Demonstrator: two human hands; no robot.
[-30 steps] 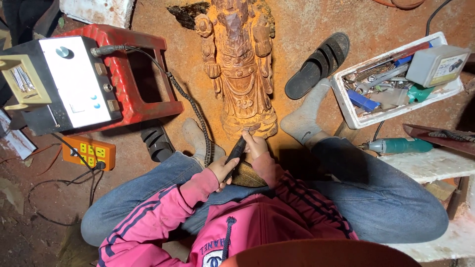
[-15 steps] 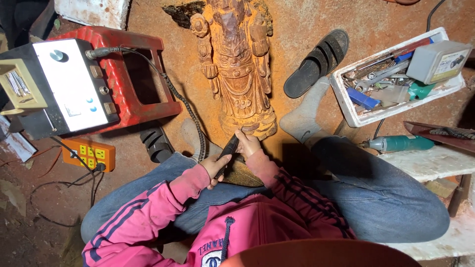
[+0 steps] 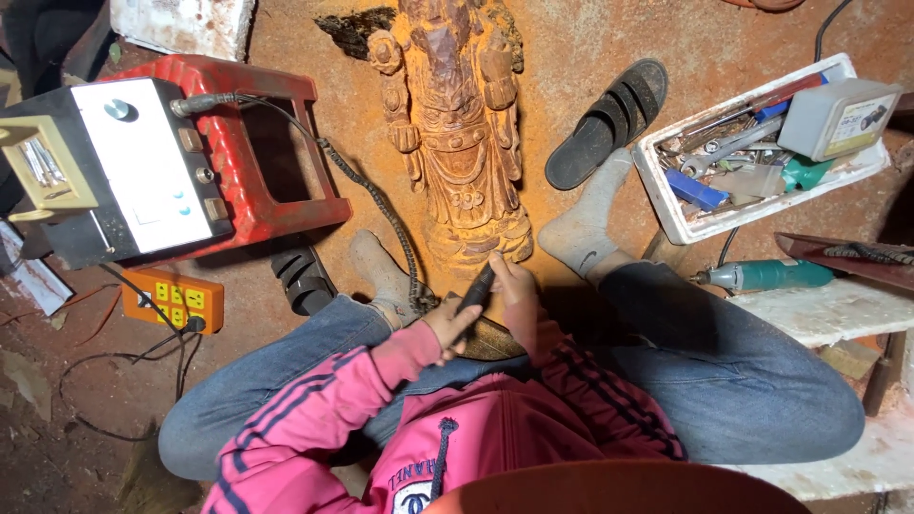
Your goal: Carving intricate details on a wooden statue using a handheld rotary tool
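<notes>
A carved wooden statue (image 3: 459, 133) lies on the reddish, dusty floor between my feet. My left hand (image 3: 449, 326) and my right hand (image 3: 517, 297) both grip a dark rotary carving handpiece (image 3: 476, 287), whose tip points at the statue's base. A braided flexible cable (image 3: 381, 205) runs from the handpiece to a white and black motor box (image 3: 124, 171) that sits on a red plastic stool (image 3: 276, 157). I sit with jeans-clad legs spread and grey socks on both feet.
A white tray (image 3: 666, 205) of tools and a grey box stands at the right. A black sandal (image 3: 605, 124) lies near my right foot, another sandal (image 3: 303, 279) by my left. An orange power strip (image 3: 178, 298) and a teal power tool (image 3: 766, 276) lie nearby.
My hands and the handpiece have stayed at the statue's base, shifting only slightly. The view has drifted a little.
</notes>
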